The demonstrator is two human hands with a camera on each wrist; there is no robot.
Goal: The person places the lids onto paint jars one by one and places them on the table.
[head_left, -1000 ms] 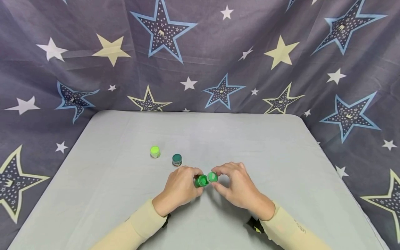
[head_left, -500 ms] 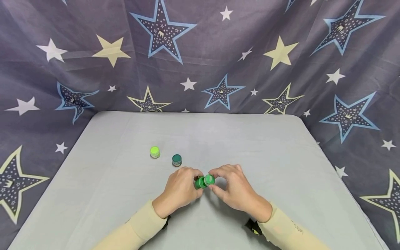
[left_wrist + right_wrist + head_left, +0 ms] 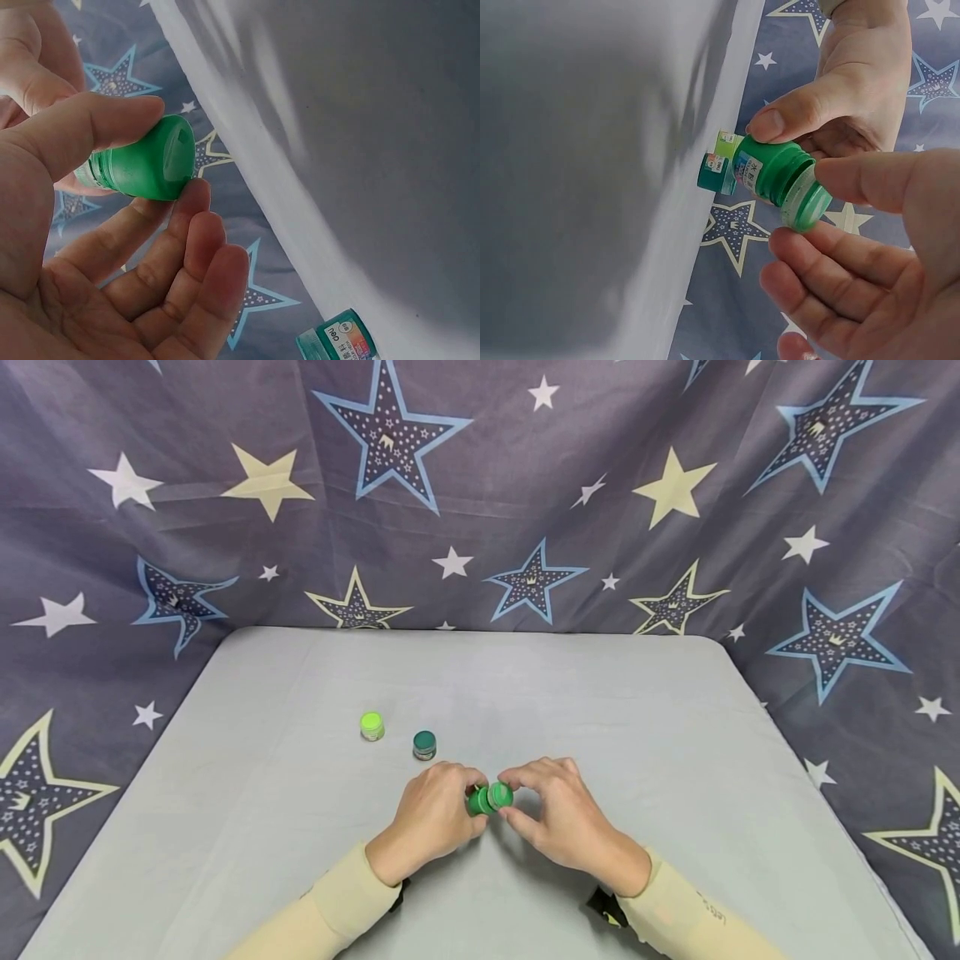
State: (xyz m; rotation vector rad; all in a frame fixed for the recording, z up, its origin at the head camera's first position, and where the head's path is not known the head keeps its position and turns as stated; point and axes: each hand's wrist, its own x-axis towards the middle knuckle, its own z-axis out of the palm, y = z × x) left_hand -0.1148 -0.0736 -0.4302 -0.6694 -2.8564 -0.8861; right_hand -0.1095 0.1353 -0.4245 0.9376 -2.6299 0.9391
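Note:
My left hand (image 3: 433, 803) grips a small green paint jar (image 3: 477, 802) between thumb and fingers, above the table. With thumb and fingertips my right hand (image 3: 566, 814) pinches the green lid (image 3: 500, 795). In the right wrist view the lid (image 3: 808, 201) sits tilted against the mouth of the jar (image 3: 763, 166), part of whose threaded neck shows. The left wrist view has the rounded bottom of the jar (image 3: 154, 159) towards me. A dark teal paint jar (image 3: 424, 745) and a lime green paint jar (image 3: 372, 727) stand capped on the table, beyond my left hand.
The table (image 3: 637, 710) wears a pale grey cloth. A dark curtain with stars (image 3: 480, 485) hangs behind it and down both sides. Black wrist bands (image 3: 607, 906) show under the beige sleeves (image 3: 701, 910).
My right hand has brought the lid leftward and slightly down onto the jar's mouth, which was uncovered to view a second ago. The left hand has hardly moved.

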